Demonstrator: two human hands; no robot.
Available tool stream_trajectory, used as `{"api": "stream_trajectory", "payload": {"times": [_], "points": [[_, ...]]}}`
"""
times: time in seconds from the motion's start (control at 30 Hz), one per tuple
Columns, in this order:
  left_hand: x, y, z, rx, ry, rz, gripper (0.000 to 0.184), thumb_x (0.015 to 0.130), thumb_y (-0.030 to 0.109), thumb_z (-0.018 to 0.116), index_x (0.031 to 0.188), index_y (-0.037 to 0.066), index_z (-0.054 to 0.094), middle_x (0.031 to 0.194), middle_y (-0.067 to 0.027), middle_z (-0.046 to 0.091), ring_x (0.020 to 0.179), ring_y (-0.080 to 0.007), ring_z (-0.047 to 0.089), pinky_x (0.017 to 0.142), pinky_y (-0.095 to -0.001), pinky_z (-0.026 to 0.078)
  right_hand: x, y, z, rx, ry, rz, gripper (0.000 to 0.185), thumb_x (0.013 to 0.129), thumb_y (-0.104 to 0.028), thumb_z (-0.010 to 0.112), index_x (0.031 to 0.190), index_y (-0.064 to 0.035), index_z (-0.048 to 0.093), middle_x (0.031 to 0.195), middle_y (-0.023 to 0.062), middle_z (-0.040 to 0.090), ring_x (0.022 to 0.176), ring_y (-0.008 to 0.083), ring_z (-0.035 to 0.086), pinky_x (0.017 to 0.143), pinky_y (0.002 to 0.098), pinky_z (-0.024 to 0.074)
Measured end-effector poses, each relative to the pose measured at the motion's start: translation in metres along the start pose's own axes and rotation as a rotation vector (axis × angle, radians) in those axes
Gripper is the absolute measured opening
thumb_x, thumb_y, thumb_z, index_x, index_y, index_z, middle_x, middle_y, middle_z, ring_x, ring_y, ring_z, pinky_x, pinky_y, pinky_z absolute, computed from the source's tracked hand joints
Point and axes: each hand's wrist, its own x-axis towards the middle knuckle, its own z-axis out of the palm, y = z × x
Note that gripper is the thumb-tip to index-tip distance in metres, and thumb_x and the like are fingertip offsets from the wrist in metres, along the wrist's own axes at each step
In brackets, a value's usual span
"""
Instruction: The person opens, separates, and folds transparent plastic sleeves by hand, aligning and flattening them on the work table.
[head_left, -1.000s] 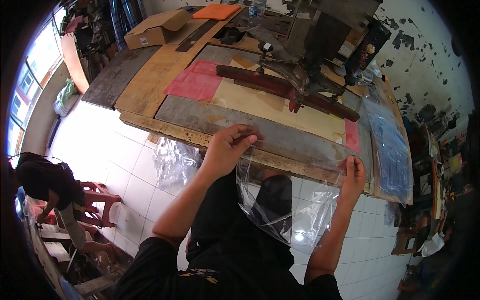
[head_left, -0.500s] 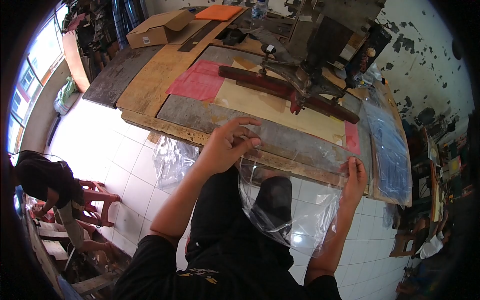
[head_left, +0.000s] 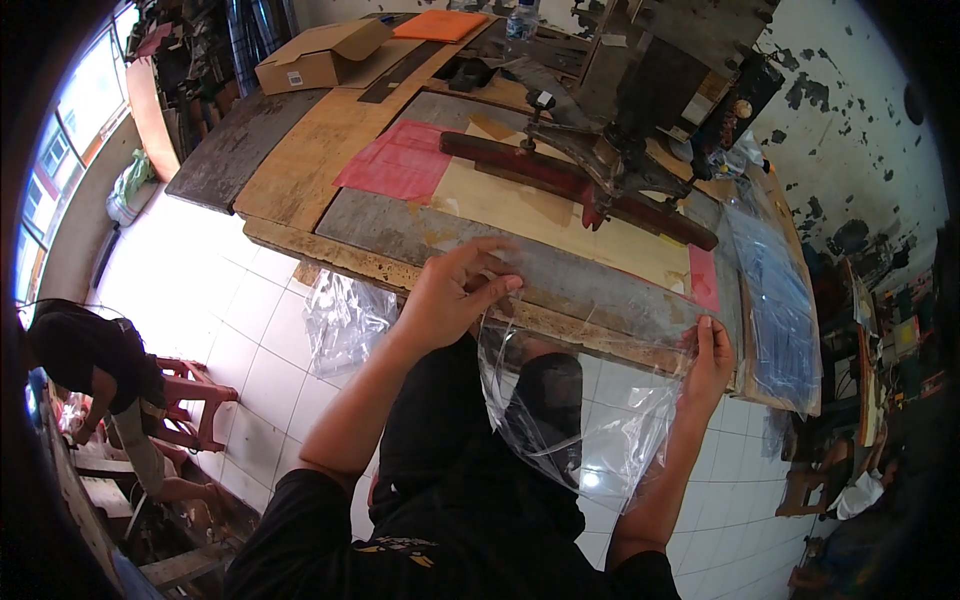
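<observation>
A clear plastic sheet (head_left: 580, 420) hangs between my two hands over my lap, just in front of the table's front edge. My left hand (head_left: 455, 290) pinches its upper left corner between thumb and finger, the other fingers loosely curled. At the upper right corner, my right hand (head_left: 708, 360) grips the sheet with the thumb on top. Behind it stands a press with a long dark red bar (head_left: 570, 185), resting above a cream-coloured board (head_left: 510, 210) with pink sheets (head_left: 395, 165) at its ends. Whether the plastic is one layer or a bag, I cannot tell.
A stack of clear plastic sheets (head_left: 770, 300) lies on the table's right side. More crumpled plastic (head_left: 345, 320) hangs under the front edge. At the back left are a cardboard box (head_left: 325, 55) and an orange folder (head_left: 440, 25). Another person (head_left: 95, 370) works at far left.
Both hands stay nearly where they were, still holding the plastic. The index finger of my left hand is blurred by a slight movement, and the sheet's folds have shifted a little.
</observation>
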Motion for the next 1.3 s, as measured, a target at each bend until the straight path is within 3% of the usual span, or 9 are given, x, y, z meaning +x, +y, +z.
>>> {"api": "stream_trajectory", "payload": {"times": [0.17, 0.23, 0.27, 0.53, 0.77, 1.03, 1.13, 1.2, 1.3], "points": [[0.001, 0.005, 0.002, -0.04, 0.046, 0.009, 0.035, 0.102, 0.005, 0.068, 0.135, -0.001, 0.059, 0.105, -0.0154, 0.078, 0.094, -0.0174, 0.075, 0.078, -0.0325, 0.063, -0.003, -0.005, 0.002, -0.019, 0.017, 0.002, 0.024, 0.105, -0.025, 0.067, 0.107, -0.0015, 0.072, 0.082, 0.0024, 0.069, 0.072, 0.0089, 0.059, 0.069, 0.0251, 0.0455], [0.001, -0.001, 0.002, -0.021, 0.07, 0.114, 0.029, 0.101, 0.005, 0.069, 0.13, 0.001, 0.064, 0.1, -0.0103, 0.077, 0.082, -0.0154, 0.078, 0.064, -0.0242, 0.056, -0.003, -0.005, 0.001, -0.02, 0.016, 0.0, 0.024, 0.105, -0.025, 0.067, 0.107, -0.0015, 0.072, 0.082, 0.0025, 0.069, 0.072, 0.0089, 0.059, 0.069, 0.0252, 0.0456], [0.001, -0.001, 0.002, -0.021, 0.069, 0.114, 0.029, 0.101, 0.005, 0.069, 0.13, 0.001, 0.064, 0.1, -0.0103, 0.077, 0.082, -0.0154, 0.078, 0.064, -0.0242, 0.056, -0.003, -0.005, 0.0, -0.024, 0.004, -0.009, 0.024, 0.105, -0.024, 0.067, 0.107, -0.0015, 0.072, 0.082, 0.0026, 0.069, 0.073, 0.0089, 0.059, 0.069, 0.0256, 0.0461], [0.004, -0.005, -0.001, -0.024, 0.104, 0.092, 0.033, 0.102, 0.004, 0.068, 0.134, 0.001, 0.062, 0.095, -0.0108, 0.078, 0.083, -0.0154, 0.077, 0.069, -0.0254, 0.058, -0.006, -0.01, 0.001, -0.008, -0.004, -0.037, 0.022, 0.105, -0.023, 0.067, 0.105, -0.0019, 0.071, 0.084, 0.003, 0.07, 0.075, 0.0099, 0.06, 0.069, 0.0275, 0.049], [0.012, -0.009, -0.01, -0.065, 0.158, -0.012, 0.033, 0.105, 0.009, 0.064, 0.137, 0.0, 0.062, 0.095, -0.0134, 0.078, 0.085, -0.0157, 0.076, 0.077, -0.0278, 0.06, -0.02, -0.037, 0.012, -0.08, -0.04, -0.076, 0.024, 0.105, -0.023, 0.068, 0.102, 0.0004, 0.07, 0.087, 0.0037, 0.07, 0.084, 0.012, 0.063, 0.084, 0.0274, 0.0481], [0.01, -0.013, -0.009, 0.04, 0.236, -0.001, 0.024, 0.102, 0.014, 0.072, 0.111, -0.008, 0.069, 0.098, -0.0129, 0.078, 0.089, -0.0158, 0.076, 0.08, -0.0293, 0.059, -0.017, -0.02, 0.014, -0.094, -0.084, -0.17, 0.021, 0.107, -0.02, 0.063, 0.103, -0.0002, 0.067, 0.091, 0.0055, 0.071, 0.087, 0.0116, 0.063, 0.083, 0.0258, 0.0477], [-0.014, -0.019, 0.007, 0.285, 0.338, 0.079, 0.014, 0.101, 0.007, 0.069, 0.106, -0.006, 0.067, 0.096, -0.0139, 0.079, 0.088, -0.0204, 0.077, 0.079, -0.0299, 0.059, -0.024, 0.018, 0.006, -0.205, -0.074, -0.281, 0.019, 0.109, -0.019, 0.059, 0.108, -0.0004, 0.063, 0.093, 0.0077, 0.072, 0.085, 0.0138, 0.066, 0.082, 0.0272, 0.05], [-0.038, -0.061, 0.016, 0.48, 0.463, 0.436, 0.004, 0.1, -0.003, 0.064, 0.104, -0.002, 0.063, 0.095, -0.0156, 0.078, 0.085, -0.0249, 0.078, 0.076, -0.0305, 0.059, -0.03, 0.04, 0.006, -0.116, -0.112, -0.344, 0.018, 0.11, -0.018, 0.057, 0.111, -0.0005, 0.06, 0.093, 0.0088, 0.072, 0.085, 0.0162, 0.068, 0.081, 0.0287, 0.0518], [-0.048, -0.089, 0.019, 0.492, 0.507, 0.589, 0.014, 0.098, -0.009, 0.06, 0.108, 0.001, 0.059, 0.096, -0.0167, 0.078, 0.085, -0.0269, 0.078, 0.074, -0.0306, 0.059, -0.035, 0.063, 0.007, -0.085, -0.1, -0.46, 0.018, 0.111, -0.017, 0.053, 0.115, 0.0001, 0.056, 0.092, 0.0132, 0.073, 0.082, 0.0231, 0.074, 0.078, 0.0335, 0.0566]]}}
